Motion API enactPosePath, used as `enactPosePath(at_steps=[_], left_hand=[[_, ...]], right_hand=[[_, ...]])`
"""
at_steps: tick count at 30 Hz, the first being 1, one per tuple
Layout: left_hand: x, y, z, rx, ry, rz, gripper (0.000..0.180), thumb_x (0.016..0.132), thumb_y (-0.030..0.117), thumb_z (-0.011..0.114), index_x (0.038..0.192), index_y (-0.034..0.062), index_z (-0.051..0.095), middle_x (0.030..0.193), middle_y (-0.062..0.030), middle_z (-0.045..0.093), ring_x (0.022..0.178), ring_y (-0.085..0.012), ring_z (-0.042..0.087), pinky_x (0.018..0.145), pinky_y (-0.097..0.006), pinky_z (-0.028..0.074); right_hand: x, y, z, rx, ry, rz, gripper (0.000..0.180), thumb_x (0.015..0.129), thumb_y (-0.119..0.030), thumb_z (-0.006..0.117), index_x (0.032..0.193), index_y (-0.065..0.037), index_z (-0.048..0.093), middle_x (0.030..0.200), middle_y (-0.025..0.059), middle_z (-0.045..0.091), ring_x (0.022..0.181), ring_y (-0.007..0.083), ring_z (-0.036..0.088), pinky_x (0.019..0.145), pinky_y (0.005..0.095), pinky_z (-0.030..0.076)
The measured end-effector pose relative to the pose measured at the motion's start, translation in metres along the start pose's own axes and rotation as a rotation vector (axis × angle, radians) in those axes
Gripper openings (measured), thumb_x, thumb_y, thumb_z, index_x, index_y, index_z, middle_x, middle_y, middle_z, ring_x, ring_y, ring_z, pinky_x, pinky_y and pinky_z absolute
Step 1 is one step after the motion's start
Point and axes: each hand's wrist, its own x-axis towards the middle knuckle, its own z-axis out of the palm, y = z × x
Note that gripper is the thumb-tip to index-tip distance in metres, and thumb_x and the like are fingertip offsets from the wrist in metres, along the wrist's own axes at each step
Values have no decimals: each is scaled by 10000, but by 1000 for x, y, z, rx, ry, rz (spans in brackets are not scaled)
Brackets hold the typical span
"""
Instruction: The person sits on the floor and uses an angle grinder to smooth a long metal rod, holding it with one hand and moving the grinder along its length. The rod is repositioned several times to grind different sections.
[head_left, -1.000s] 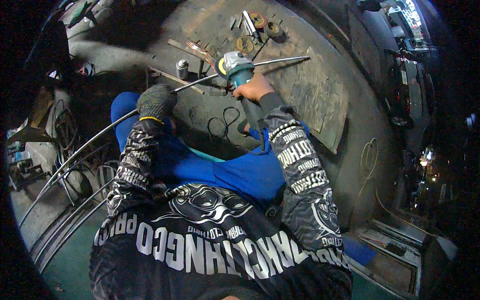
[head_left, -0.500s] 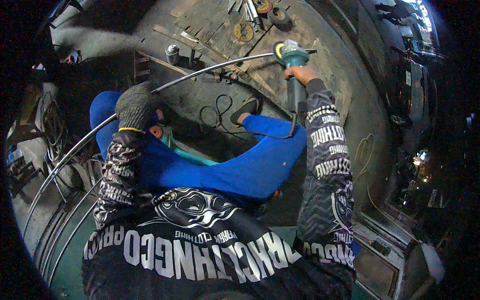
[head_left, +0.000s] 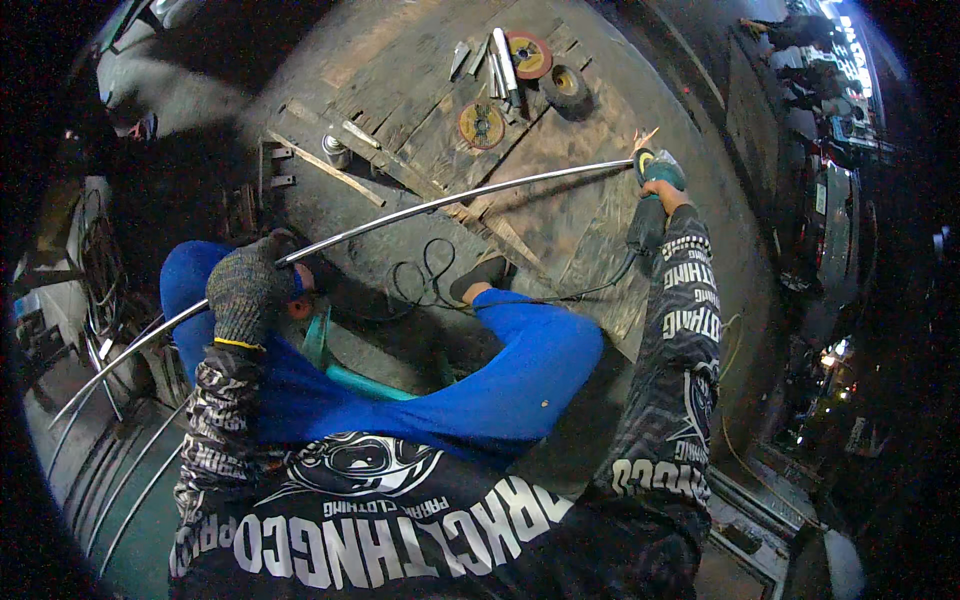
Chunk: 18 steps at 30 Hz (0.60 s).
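A long, curved, shiny metal tube [head_left: 430, 206] crosses from the lower left to the upper right. My left hand [head_left: 248, 295], in a grey knitted glove with a yellow cuff edge, is closed around it above my blue-clad knee. My right hand [head_left: 665, 192], bare, grips a teal and dark angle grinder [head_left: 646, 222]. The grinder's yellowish disc [head_left: 643, 158] meets the far right end of the tube, where small orange sparks [head_left: 645, 138] fly. From the grinder's rear a dark cord [head_left: 590, 293] runs left across my shin.
Worn plywood [head_left: 420, 110] lies ahead, bearing abrasive discs [head_left: 481, 126], a dark round wheel [head_left: 567, 88] and several metal pieces [head_left: 505, 60]. A spray can [head_left: 337, 152] stands by a wooden strip [head_left: 325, 168]. More curved tubes [head_left: 140, 490] lie at lower left; cord loops [head_left: 430, 270] rest near my foot.
My right hand and the grinder have moved right and slightly nearer, out to the tube's end, and sparks now show. My left hand sits lower in view, still around the tube.
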Motion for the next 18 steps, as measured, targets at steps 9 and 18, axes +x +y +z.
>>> enactPosePath(at_steps=[9, 18], left_hand=[[5, 4, 10, 3, 55, 71, 236, 833, 299, 567, 996, 192, 700, 886, -128, 691, 852, -332, 672, 741, -465, 537], [44, 20, 28, -51, 192, 223, 239, 783, 281, 585, 913, 147, 734, 890, -159, 695, 849, -366, 668, 746, -489, 529]], right_hand=[[-1, 17, 13, -104, -165, -201, 324, 596, -269, 748, 833, -51, 713, 867, 111, 661, 750, 255, 622, 692, 365, 496], [-81, -5, 93, -479, 54, -239, 369, 686, -403, 686, 940, -140, 738, 991, 83, 706, 892, 244, 657, 786, 368, 503]])
